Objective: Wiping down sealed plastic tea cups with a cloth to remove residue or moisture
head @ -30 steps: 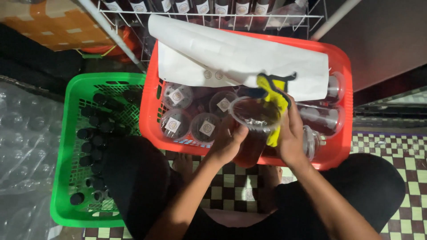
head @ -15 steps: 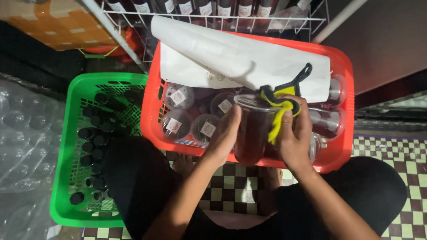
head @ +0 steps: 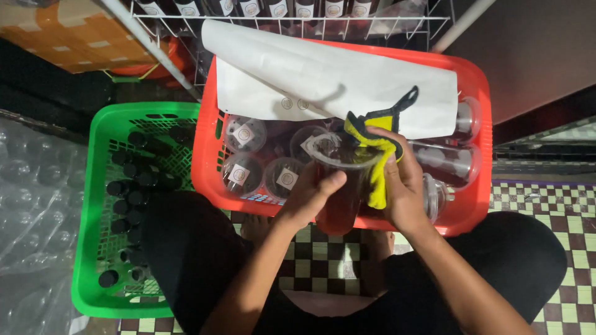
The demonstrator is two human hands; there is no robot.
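Cup crate [head: 478,205] right of bottle crate [head: 93,205], rack [head: 292,25] behind.

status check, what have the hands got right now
Left hand grips clear cup of dark liquid. Right hand presses yellow cloth to its rim. Red basket of sealed cups right behind; nothing blocking.

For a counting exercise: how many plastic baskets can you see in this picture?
2. The green basket stands on the left and holds dark bottles. The red basket stands beside it on the right, behind both hands, and holds lidded cups. Others may lie outside the view.
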